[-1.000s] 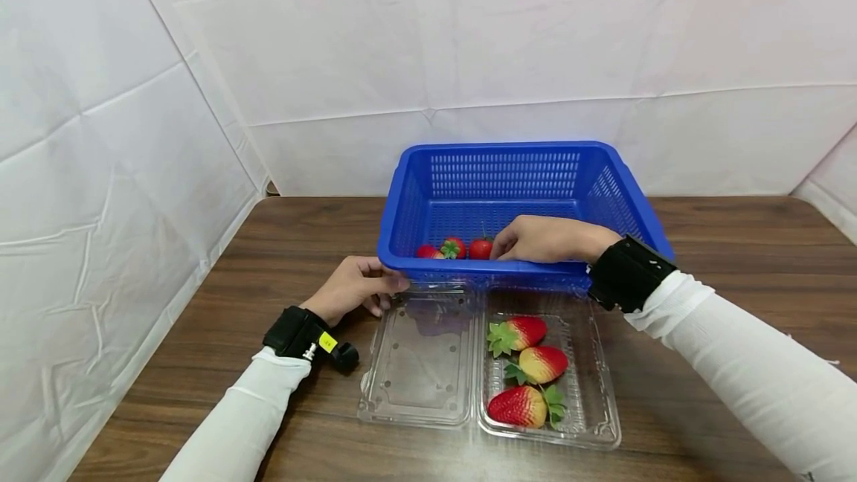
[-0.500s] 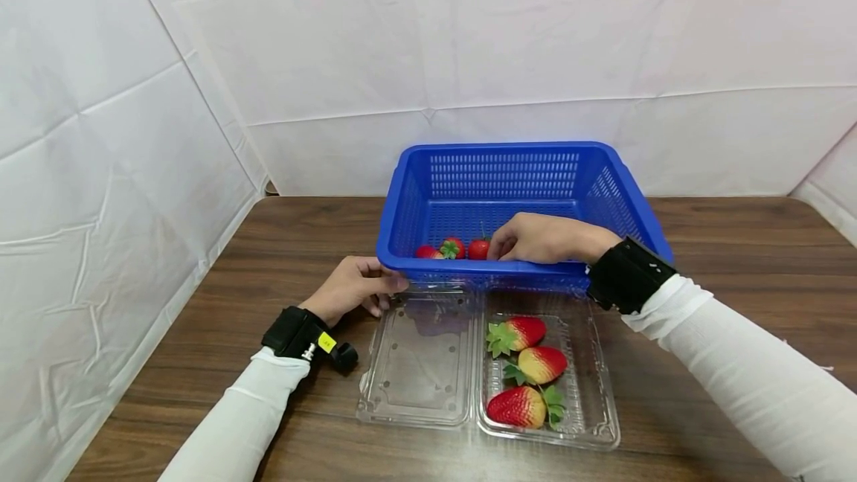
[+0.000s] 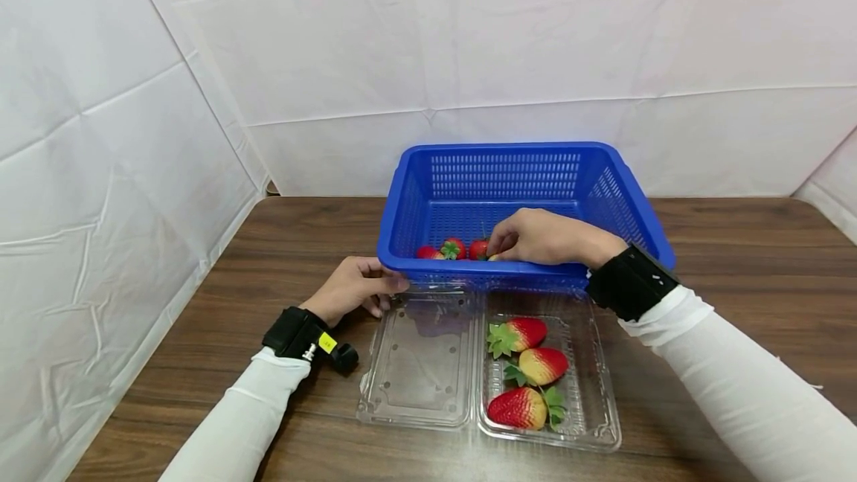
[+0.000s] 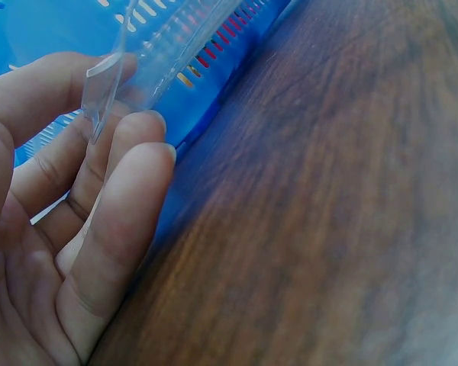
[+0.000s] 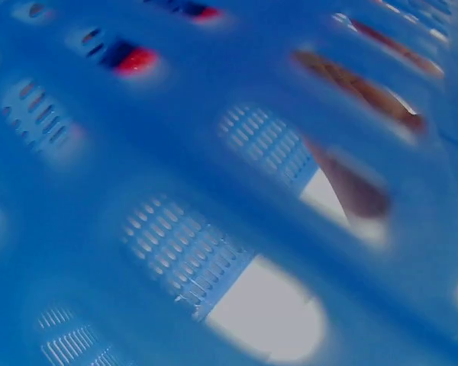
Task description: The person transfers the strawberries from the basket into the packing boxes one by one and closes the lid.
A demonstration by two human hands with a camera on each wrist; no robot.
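Observation:
A clear plastic clamshell container (image 3: 428, 363) lies unfolded on the table, and three red-and-yellow strawberries (image 3: 544, 365) with green leaves sit in its right half. My left hand (image 3: 358, 287) pinches the far left corner of the left half; the left wrist view shows thumb and fingers around its clear plastic edge (image 4: 103, 84). My right hand (image 3: 545, 236) reaches over the front rim into a blue basket (image 3: 505, 169), fingers curled down. A yellowish bit of a strawberry (image 3: 494, 257) shows at its fingertips, the rest hidden by hand and rim. The right wrist view mostly shows the basket's slotted wall (image 5: 175, 152).
Several more red strawberries (image 3: 453, 248) lie along the inside of the basket's front wall, left of my right hand. The basket stands directly behind the clamshell on the brown wooden table (image 3: 315, 222). White cloth walls (image 3: 509, 36) enclose the back and sides.
My right hand has risen slightly inside the basket, and a yellowish bit of strawberry now shows at its fingertips. My left hand and the clamshell have stayed put.

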